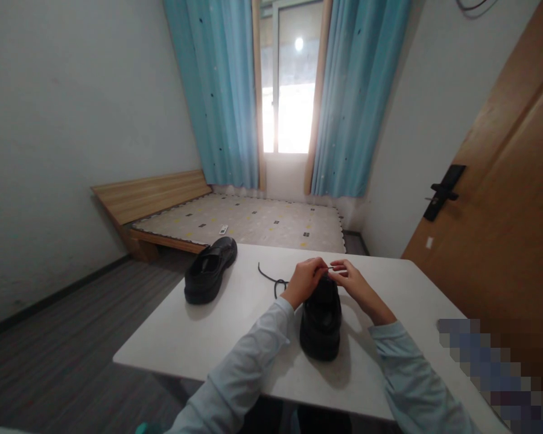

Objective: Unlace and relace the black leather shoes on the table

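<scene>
A lace (271,280) is pinched by both hands (305,278) (353,280) over the shoe (320,319); threading is judged under way, needing steady tension.

— What carries it all?
— A white table (235,337), standing on a grey floor (49,374).
— And what lies on it?
— A black shoe (320,322) near the front edge, a second black shoe (209,269) well apart at the far left corner, and a loose black lace (271,280) lying on the tabletop between them.
</scene>
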A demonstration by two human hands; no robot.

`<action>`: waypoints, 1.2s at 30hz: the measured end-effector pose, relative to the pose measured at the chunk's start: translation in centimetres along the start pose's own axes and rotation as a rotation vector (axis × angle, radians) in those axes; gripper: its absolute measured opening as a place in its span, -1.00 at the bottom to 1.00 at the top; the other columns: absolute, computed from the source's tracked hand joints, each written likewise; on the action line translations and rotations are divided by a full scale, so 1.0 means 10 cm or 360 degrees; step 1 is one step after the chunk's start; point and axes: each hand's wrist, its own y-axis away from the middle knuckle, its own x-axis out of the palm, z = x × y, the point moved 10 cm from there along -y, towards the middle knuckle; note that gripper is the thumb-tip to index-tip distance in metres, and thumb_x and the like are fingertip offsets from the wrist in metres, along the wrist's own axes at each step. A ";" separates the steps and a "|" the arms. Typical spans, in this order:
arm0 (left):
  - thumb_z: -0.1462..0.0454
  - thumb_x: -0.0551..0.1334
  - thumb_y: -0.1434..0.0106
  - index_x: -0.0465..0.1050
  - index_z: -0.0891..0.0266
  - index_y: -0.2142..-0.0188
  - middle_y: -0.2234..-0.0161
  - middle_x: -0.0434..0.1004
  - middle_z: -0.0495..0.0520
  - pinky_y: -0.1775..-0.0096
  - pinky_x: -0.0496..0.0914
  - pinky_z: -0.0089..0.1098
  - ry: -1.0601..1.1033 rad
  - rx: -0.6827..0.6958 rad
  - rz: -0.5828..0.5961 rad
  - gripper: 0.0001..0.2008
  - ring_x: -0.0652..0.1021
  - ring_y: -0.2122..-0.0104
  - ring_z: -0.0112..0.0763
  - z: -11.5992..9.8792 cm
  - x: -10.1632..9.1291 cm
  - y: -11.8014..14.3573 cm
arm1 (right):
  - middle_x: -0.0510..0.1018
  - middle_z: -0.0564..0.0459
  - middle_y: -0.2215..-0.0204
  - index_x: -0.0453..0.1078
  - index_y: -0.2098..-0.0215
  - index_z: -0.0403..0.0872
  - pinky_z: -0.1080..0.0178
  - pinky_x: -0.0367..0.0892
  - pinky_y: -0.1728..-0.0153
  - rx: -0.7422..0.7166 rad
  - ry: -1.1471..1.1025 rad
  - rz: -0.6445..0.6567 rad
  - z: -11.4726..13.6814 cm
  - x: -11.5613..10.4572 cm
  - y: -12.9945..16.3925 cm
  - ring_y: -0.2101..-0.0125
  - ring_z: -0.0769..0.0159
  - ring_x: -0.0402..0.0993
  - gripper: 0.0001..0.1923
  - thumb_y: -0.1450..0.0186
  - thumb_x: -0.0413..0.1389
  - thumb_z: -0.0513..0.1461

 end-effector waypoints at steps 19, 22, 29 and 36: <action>0.39 0.16 -0.19 0.49 0.27 0.37 0.38 0.46 0.10 0.18 0.34 -0.36 -0.0379 0.0104 0.0196 -0.87 0.45 0.29 -0.34 -0.04 0.19 -0.01 | 0.48 0.08 0.53 0.35 0.30 -0.03 0.18 0.42 0.37 0.0255 -0.0361 0.0225 -0.17 -0.02 0.01 0.45 0.27 0.47 -0.74 0.00 0.04 -0.28; 0.39 0.14 -0.20 0.48 0.27 0.36 0.38 0.44 0.09 0.18 0.34 -0.36 -0.0396 0.0141 0.0241 -0.86 0.44 0.29 -0.35 -0.06 0.21 0.00 | 0.47 0.09 0.53 0.37 0.32 -0.04 0.21 0.41 0.38 0.0278 -0.0389 0.0204 -0.15 -0.03 0.02 0.44 0.29 0.46 -0.75 0.01 0.06 -0.27; 0.37 0.14 -0.21 0.49 0.26 0.36 0.36 0.46 0.08 0.18 0.33 -0.38 -0.0401 0.0148 0.0227 -0.87 0.44 0.27 -0.34 -0.06 0.21 0.00 | 0.48 0.07 0.51 0.38 0.33 -0.06 0.23 0.39 0.43 0.0197 -0.0273 0.0198 -0.02 -0.02 0.04 0.44 0.29 0.44 -0.75 0.03 0.05 -0.26; 0.38 0.18 -0.19 0.52 0.26 0.34 0.37 0.48 0.08 0.21 0.34 -0.38 -0.0376 0.0148 0.0223 -0.87 0.46 0.31 -0.35 -0.02 0.23 -0.02 | 0.48 0.10 0.52 0.37 0.33 -0.07 0.25 0.38 0.44 0.0263 -0.0252 0.0209 -0.13 -0.01 0.02 0.45 0.32 0.46 -0.80 -0.05 0.10 -0.18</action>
